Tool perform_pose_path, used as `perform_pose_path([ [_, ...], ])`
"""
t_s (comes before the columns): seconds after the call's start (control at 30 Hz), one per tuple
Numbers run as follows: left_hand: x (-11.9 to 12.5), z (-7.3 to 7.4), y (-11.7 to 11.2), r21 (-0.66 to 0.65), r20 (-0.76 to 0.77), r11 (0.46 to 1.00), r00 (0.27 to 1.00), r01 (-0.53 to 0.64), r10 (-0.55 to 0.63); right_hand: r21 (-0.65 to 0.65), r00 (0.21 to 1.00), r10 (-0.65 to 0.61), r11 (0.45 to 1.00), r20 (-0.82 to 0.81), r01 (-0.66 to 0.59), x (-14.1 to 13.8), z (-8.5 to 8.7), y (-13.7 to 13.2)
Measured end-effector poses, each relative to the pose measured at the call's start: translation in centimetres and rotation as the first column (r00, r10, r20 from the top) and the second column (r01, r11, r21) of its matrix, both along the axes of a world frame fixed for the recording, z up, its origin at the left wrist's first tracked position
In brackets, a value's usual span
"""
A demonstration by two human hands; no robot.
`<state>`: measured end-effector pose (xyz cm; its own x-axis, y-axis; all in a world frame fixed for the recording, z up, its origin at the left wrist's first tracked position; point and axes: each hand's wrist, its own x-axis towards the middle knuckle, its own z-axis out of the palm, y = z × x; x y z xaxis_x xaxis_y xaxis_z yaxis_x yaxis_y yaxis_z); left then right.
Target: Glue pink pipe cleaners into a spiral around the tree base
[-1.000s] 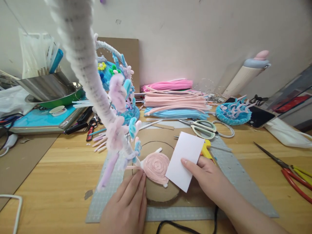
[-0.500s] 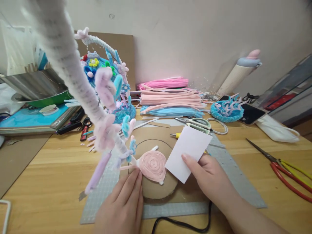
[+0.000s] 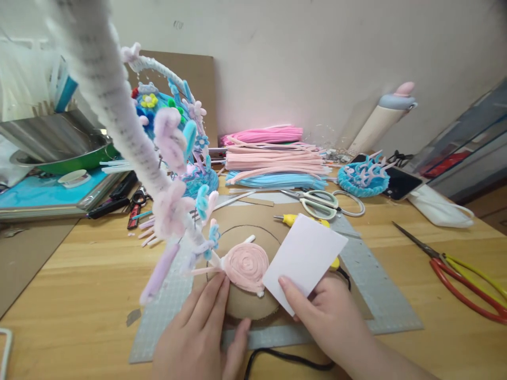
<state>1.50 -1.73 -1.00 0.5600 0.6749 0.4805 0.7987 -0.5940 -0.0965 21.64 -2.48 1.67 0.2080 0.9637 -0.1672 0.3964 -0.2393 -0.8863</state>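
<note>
My right hand (image 3: 317, 311) pinches a white card (image 3: 307, 258) between thumb and fingers, its left corner close beside a flat pink spiral of pipe cleaner (image 3: 246, 265). The spiral rests on cardboard (image 3: 257, 311) marked with a dark curved line. My left hand (image 3: 198, 327) lies with fingers stretched out at the spiral's left edge, thumb apart near the cardboard's lower edge. From the upper left, a white fuzzy stem (image 3: 106, 100) with lilac and blue flowers slants down to near the spiral. Behind the card, a yellow glue gun (image 3: 291, 218) is partly hidden.
A grey cutting mat (image 3: 384, 295) lies under the cardboard. Red-and-yellow-handled scissors (image 3: 451, 269) are at right, pale-handled scissors (image 3: 317, 200) behind. Pipe cleaner bundles (image 3: 273, 158), a decorated blue basket (image 3: 196, 182) and a blue ring-shaped piece (image 3: 364, 177) stand farther back. A black cord (image 3: 293, 358) runs in front.
The white card has turned slightly and come nearer the spiral and lower, exposing more of the glue gun. My left thumb has spread away from the fingers. The view has shifted slightly.
</note>
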Motion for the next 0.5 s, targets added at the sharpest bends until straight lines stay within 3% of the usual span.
perform_pose_path([
  [0.27, -1.0, 0.1, 0.1, -0.057, -0.065, 0.998, 0.998, 0.004, -0.007, 0.011, 0.996, -0.092, 0.996, 0.016, 0.092, 0.5, -0.8, -0.7],
  [0.5, 1.9, 0.0, -0.5, -0.025, -0.041, 0.995, 0.995, -0.092, 0.091, 0.009, 0.994, 0.002, 1.000, 0.113, -0.003, 2.0, -0.3, 0.8],
])
